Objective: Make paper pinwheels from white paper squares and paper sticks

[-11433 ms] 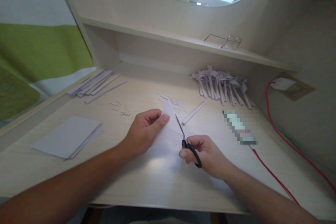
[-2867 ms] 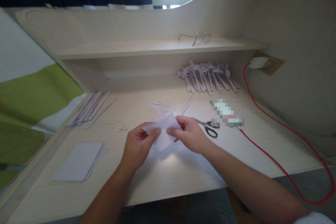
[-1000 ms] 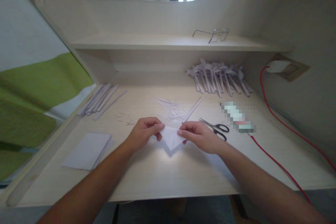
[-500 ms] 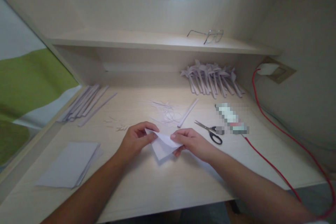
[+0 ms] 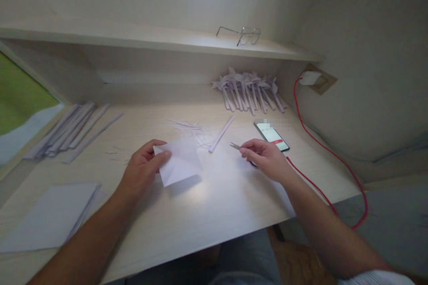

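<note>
My left hand [image 5: 146, 163] pinches a square of white paper [image 5: 180, 161] by its left edge, thumb on top; the sheet is unfolded, with faint creases, and is held just over the desk. To the right, my right hand [image 5: 264, 156] is closed around the scissors [image 5: 236, 146]. Their metal blades point left past my fingertips, while the handles are mostly hidden under the hand. Between the paper and the scissors, a rolled paper stick [image 5: 221, 134] lies on the desk beside thin paper strips [image 5: 190, 127].
Paper pinwheels on sticks [image 5: 249, 89] are piled at the back right. More paper sticks [image 5: 72, 129] lie at the left, behind a stack of white paper [image 5: 50, 213]. A phone [image 5: 272, 137] with a red cable [image 5: 329, 149] lies right. Glasses [image 5: 245, 35] rest on the shelf [image 5: 150, 40].
The paper, folded between both hands before, is now opened out in my left hand alone. My right hand has let go of it and taken hold of the scissors. The view has swung right.
</note>
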Motion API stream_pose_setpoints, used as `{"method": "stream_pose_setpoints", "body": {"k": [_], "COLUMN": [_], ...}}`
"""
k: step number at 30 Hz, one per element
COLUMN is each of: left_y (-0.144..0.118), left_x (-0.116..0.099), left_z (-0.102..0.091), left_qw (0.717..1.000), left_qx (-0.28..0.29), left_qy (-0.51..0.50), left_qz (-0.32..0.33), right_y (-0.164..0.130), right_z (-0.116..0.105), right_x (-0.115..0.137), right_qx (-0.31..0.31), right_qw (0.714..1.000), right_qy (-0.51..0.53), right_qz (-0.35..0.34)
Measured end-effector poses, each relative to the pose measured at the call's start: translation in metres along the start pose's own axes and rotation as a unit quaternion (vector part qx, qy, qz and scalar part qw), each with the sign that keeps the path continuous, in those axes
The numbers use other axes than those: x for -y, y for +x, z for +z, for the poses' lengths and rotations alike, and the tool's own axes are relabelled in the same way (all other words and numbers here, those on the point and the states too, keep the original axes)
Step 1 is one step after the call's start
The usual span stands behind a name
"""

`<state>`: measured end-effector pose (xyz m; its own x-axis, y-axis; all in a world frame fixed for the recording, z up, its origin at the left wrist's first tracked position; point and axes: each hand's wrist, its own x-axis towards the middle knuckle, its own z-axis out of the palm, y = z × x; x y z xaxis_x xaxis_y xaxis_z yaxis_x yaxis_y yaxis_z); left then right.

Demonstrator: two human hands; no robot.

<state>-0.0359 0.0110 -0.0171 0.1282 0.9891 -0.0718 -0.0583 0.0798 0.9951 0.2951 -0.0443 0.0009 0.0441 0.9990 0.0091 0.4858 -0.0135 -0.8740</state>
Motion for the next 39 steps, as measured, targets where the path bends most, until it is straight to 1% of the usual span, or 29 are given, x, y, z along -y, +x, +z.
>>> {"method": "stream_pose_setpoints", "body": {"k": [2,3,4,6,8,10,12,13,14,16,17,19,21,23,24,25,27,29,31,32,34,37,39], "left_y": [0.002,0.004,0.006,0.009,0.01,0.009,0.006,0.005,0.003,0.0,-0.001,-0.001,0.0,0.004,0.006,0.008,0.012,0.014,0.016,0.018,0.02,0.025,0.028], "left_x": [-0.004,-0.007,-0.01,-0.017,-0.025,-0.035,-0.047,-0.054,-0.062,-0.077,-0.084,-0.096,-0.1,-0.095,-0.089,-0.081,-0.062,-0.044,-0.03,-0.026,-0.019,-0.014,-0.012], "left_z": [-0.003,-0.005,-0.007,-0.011,-0.014,-0.018,-0.023,-0.026,-0.029,-0.036,-0.039,-0.042,-0.04,-0.031,-0.025,-0.019,-0.004,0.008,0.018,0.022,0.028,0.035,0.037], "left_qw": [1.0,0.999,0.998,0.996,0.995,0.993,0.988,0.981,0.979,0.971,0.972,0.967,0.967,0.975,0.982,0.986,0.996,1.0,0.998,0.997,0.995,0.994,0.994], "left_qx": [-0.022,-0.036,-0.049,-0.073,-0.081,-0.086,-0.098,-0.116,-0.112,-0.138,-0.137,-0.152,-0.154,-0.141,-0.124,-0.106,-0.057,0.005,0.049,0.063,0.079,0.091,0.092], "left_qy": [-0.003,-0.006,-0.009,-0.015,-0.015,-0.013,-0.017,-0.031,-0.035,-0.026,-0.015,-0.001,-0.002,-0.023,-0.039,-0.04,-0.028,0.005,0.037,0.047,0.057,0.062,0.06], "left_qz": [0.017,0.03,0.042,0.057,0.064,0.083,0.122,0.153,0.168,0.195,0.192,0.202,0.201,0.168,0.137,0.12,0.07,0.024,0.001,-0.005,-0.012,-0.015,-0.015], "right_y": [-0.005,-0.007,-0.008,-0.01,-0.007,-0.002,0.007,0.012,0.018,0.028,0.032,0.039,0.042,0.04,0.038,0.034,0.025,0.014,0.005,0.002,-0.002,-0.002,-0.002], "right_z": [-0.022,-0.029,-0.033,-0.03,-0.015,0.007,0.032,0.044,0.055,0.076,0.084,0.096,0.098,0.088,0.079,0.066,0.038,0.009,-0.012,-0.019,-0.025,-0.026,-0.026], "right_x": [-0.012,-0.017,-0.02,-0.022,-0.016,-0.006,0.008,0.015,0.023,0.038,0.045,0.058,0.066,0.067,0.064,0.059,0.043,0.024,0.006,-0.001,-0.01,-0.015,-0.015], "right_qx": [-0.051,-0.07,-0.076,-0.064,-0.028,0.007,0.047,0.069,0.09,0.122,0.135,0.152,0.156,0.144,0.131,0.114,0.076,0.045,0.04,0.045,0.062,0.076,0.073], "right_qw": [0.997,0.992,0.987,0.981,0.982,0.981,0.976,0.972,0.968,0.958,0.953,0.944,0.938,0.936,0.936,0.935,0.932,0.923,0.913,0.91,0.908,0.91,0.912], "right_qy": [-0.064,-0.105,-0.142,-0.181,-0.186,-0.185,-0.191,-0.195,-0.2,-0.211,-0.217,-0.228,-0.243,-0.266,-0.281,-0.299,-0.341,-0.38,-0.407,-0.413,-0.414,-0.407,-0.404], "right_qz": [0.012,0.016,0.014,-0.004,-0.031,-0.059,-0.092,-0.109,-0.126,-0.154,-0.166,-0.184,-0.191,-0.181,-0.169,-0.15,-0.102,-0.05,-0.01,0.003,0.015,0.016,0.016]}}
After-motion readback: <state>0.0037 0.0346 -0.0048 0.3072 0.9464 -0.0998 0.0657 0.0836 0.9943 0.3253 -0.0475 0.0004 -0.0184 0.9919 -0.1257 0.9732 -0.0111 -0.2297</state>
